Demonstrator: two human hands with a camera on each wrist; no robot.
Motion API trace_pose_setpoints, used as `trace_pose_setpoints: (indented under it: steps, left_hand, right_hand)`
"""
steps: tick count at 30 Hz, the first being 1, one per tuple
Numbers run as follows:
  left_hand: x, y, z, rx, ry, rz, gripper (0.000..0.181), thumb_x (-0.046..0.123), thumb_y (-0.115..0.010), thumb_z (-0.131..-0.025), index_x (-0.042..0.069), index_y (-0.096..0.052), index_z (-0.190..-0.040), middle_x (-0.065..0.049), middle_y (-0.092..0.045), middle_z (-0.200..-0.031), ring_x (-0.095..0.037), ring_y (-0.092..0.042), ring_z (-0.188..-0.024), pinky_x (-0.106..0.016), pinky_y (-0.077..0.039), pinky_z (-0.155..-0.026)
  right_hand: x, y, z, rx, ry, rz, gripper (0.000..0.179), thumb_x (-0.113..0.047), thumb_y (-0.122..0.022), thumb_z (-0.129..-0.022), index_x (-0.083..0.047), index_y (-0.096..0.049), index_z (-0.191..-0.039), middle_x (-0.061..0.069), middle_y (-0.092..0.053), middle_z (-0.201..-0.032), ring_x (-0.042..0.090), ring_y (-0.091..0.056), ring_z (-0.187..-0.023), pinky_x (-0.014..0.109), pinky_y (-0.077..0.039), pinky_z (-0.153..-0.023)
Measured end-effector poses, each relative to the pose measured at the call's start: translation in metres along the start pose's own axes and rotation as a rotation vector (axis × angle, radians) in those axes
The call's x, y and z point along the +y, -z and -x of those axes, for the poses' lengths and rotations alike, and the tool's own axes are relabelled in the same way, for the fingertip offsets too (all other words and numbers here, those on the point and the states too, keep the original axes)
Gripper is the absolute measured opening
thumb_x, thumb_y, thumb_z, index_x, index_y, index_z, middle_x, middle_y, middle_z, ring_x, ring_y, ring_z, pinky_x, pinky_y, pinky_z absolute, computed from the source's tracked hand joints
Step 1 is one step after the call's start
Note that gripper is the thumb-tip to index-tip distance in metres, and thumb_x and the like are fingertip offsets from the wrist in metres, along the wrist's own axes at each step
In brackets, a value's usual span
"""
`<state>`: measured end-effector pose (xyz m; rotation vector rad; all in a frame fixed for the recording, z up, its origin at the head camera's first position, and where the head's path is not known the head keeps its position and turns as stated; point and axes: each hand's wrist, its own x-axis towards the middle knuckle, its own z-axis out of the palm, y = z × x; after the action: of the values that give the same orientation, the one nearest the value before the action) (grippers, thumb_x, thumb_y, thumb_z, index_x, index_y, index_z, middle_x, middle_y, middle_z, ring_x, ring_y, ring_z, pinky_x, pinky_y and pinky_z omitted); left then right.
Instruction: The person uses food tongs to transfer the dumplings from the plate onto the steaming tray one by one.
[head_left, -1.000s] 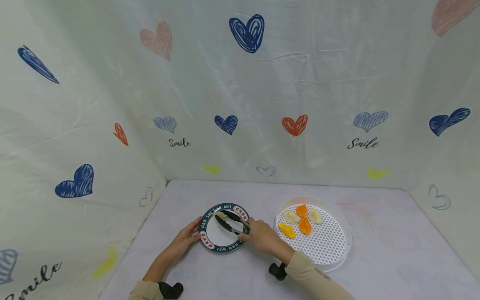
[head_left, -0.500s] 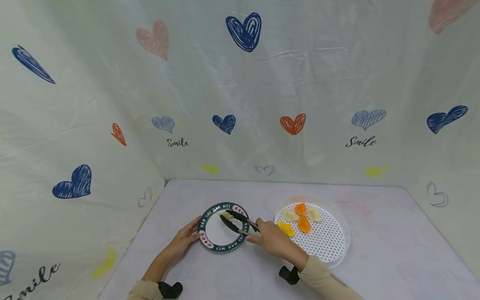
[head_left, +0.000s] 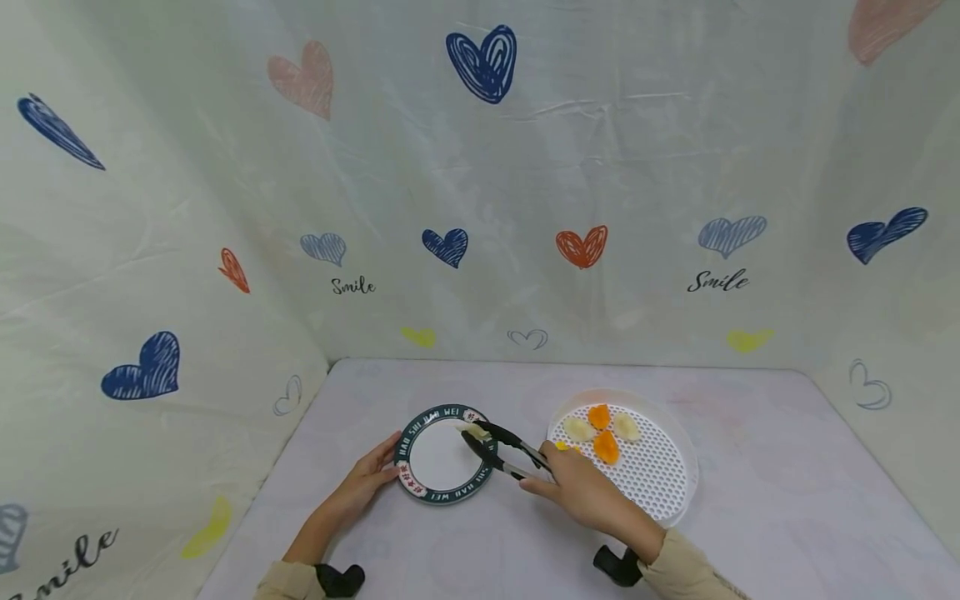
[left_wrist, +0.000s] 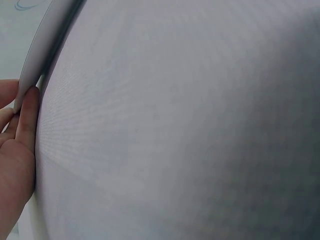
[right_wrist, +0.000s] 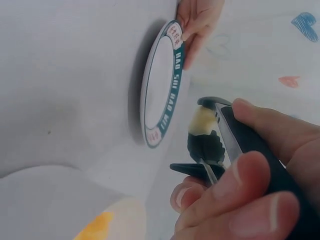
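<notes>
My left hand (head_left: 372, 472) pinches the left rim of a white plate (head_left: 442, 498) with a dark green lettered border. In the left wrist view, fingers (left_wrist: 29, 112) lie below and above the plate's edge. My right hand (head_left: 592, 493) grips black-tipped metal tongs (head_left: 492, 459), their tips over the plate's right side. A pale, thin slice (right_wrist: 204, 121) is held between the tong tips, raised above the plate in the right wrist view. The plate's white middle holds nothing that I can see.
Right of the plate lies a round white perforated tray (head_left: 660, 496). On it are orange pieces (head_left: 606, 447), pale slices (head_left: 578, 429) and a yellow piece (head_left: 561, 445), partly hidden behind my right hand. A curtain with printed hearts (head_left: 582, 247) hangs behind the table (head_left: 780, 467).
The tongs, with the pale slice, have moved right from the plate's middle toward its right rim. My right hand now covers part of the tray. My left hand stays on the plate.
</notes>
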<state>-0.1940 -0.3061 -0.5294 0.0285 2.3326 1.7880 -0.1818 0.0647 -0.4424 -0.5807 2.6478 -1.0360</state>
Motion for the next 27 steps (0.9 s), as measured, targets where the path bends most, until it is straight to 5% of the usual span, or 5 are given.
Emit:
trace_pose_setpoints:
  steps: [10, 17, 27]
  left_hand:
    - [0.001, 0.000, 0.002, 0.002, 0.003, 0.030, 0.064, -0.001, -0.052, -0.099, -0.002, -0.023, -0.156, -0.019, -0.021, -0.162, -0.033, -0.016, -0.149, -0.042, -0.021, -0.115]
    - [-0.001, 0.000, 0.000, -0.011, 0.000, 0.032, 0.064, -0.001, -0.052, -0.099, -0.003, -0.022, -0.156, -0.021, -0.020, -0.162, -0.035, -0.016, -0.149, -0.040, -0.021, -0.114]
    - [0.001, -0.001, 0.000, -0.002, -0.005, 0.028, 0.064, -0.002, -0.052, -0.099, -0.006, -0.023, -0.155, -0.022, -0.020, -0.161, -0.035, -0.017, -0.149, -0.042, -0.020, -0.114]
  right_hand:
    - [0.012, 0.021, 0.025, 0.040, -0.027, 0.024, 0.074, -0.046, -0.070, -0.090, 0.011, -0.051, -0.133, 0.011, -0.063, -0.090, 0.020, -0.057, -0.079, 0.036, -0.052, -0.066]
    - [0.030, 0.039, 0.039, 0.030, -0.006, -0.020, 0.062, -0.043, -0.069, -0.092, 0.008, -0.054, -0.124, 0.002, -0.046, -0.064, 0.011, -0.044, -0.053, 0.023, -0.036, -0.044]
    - [0.056, 0.064, 0.065, 0.011, -0.029, -0.022, 0.072, -0.046, -0.064, -0.094, 0.013, -0.047, -0.132, 0.001, -0.045, -0.059, 0.009, -0.044, -0.045, 0.026, -0.043, -0.041]
